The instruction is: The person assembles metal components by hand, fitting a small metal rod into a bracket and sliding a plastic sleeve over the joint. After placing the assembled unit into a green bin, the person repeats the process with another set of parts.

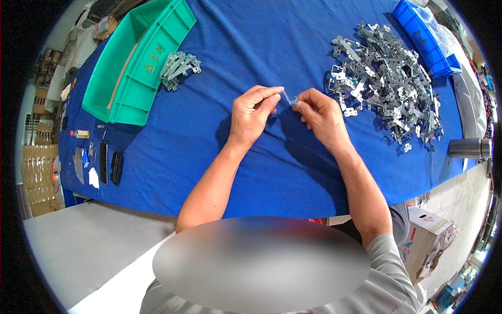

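Pinching one small metal bracket (290, 98) between their fingertips above the blue bench (261, 172), the left hand (253, 112) and right hand (321, 116) would likely do best gripping opposite ends firmly, wrists steady.

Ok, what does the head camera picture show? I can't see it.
The left hand and right hand pinch one small metal bracket between them over a blue table. A big pile of brackets lies to the right; a smaller bunch sits beside a green bin on the left.
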The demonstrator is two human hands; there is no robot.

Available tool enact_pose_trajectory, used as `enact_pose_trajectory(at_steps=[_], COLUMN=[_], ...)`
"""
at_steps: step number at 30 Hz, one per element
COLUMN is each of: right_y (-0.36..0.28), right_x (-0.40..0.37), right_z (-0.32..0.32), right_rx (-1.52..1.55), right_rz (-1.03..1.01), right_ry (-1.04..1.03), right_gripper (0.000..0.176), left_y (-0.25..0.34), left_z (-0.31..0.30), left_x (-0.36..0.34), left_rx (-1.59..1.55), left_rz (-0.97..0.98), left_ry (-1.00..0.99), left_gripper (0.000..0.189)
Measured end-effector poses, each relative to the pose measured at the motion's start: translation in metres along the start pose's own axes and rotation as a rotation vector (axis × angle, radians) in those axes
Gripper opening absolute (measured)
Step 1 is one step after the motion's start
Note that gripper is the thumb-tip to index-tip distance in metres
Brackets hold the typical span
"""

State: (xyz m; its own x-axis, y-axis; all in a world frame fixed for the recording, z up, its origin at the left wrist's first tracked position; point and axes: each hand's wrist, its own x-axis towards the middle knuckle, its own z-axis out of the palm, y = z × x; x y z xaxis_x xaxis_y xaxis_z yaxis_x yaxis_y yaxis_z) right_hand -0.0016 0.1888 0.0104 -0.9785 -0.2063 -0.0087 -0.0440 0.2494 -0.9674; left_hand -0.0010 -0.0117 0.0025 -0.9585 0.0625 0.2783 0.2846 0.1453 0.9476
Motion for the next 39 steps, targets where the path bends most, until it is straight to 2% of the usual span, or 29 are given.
enact_pose_trajectory(at_steps=[5,8,11,17,20,23,27,30,32,34,39], right_y=[-0.011,-0.005,-0.003,-0.008,-0.006,-0.006,-0.007,0.007,0.003,0.0,-0.016], right_x=[0.002,0.005,0.005,0.002,0.001,0.003,0.001,0.007,0.005,0.008,0.021], right_z=[-0.001,-0.008,-0.011,-0.001,0.0,-0.001,-0.003,-0.008,-0.003,0.006,0.02], right_rx=[0.42,0.512,0.391,0.394,0.233,0.282,0.332,-0.094,-0.298,-0.534,-0.873], right_rz=[0.158,0.198,0.218,0.082,0.057,0.049,0.117,-0.082,-0.193,-0.275,-0.2], right_ry=[-0.025,-0.129,-0.146,0.037,0.078,-0.03,-0.086,0.138,0.166,0.162,0.086], right_gripper=[0.019,0.018,0.016,0.018,0.022,0.026,0.028,0.025,0.024,0.024,0.021], left_y=[0.0,-0.002,-0.002,0.006,0.001,0.005,-0.001,-0.001,-0.007,-0.009,-0.007], left_z=[0.003,0.004,0.003,0.006,0.008,0.005,0.006,0.002,0.0,0.0,0.001], left_x=[-0.001,-0.001,-0.001,-0.003,-0.004,-0.003,-0.005,-0.004,-0.001,0.002,0.001], left_rx=[0.083,0.08,0.081,0.111,-0.007,0.12,0.043,-0.102,-0.12,-0.156,-0.16], left_rz=[0.079,0.113,0.12,0.026,-0.156,-0.01,-0.011,-0.085,-0.097,-0.143,-0.171], left_ry=[0.01,-0.002,-0.053,-0.079,0.025,-0.081,-0.007,0.128,0.259,0.254,0.217], left_gripper=[0.017,0.016,0.016,0.015,0.015,0.015,0.017,0.018,0.019,0.019,0.019])
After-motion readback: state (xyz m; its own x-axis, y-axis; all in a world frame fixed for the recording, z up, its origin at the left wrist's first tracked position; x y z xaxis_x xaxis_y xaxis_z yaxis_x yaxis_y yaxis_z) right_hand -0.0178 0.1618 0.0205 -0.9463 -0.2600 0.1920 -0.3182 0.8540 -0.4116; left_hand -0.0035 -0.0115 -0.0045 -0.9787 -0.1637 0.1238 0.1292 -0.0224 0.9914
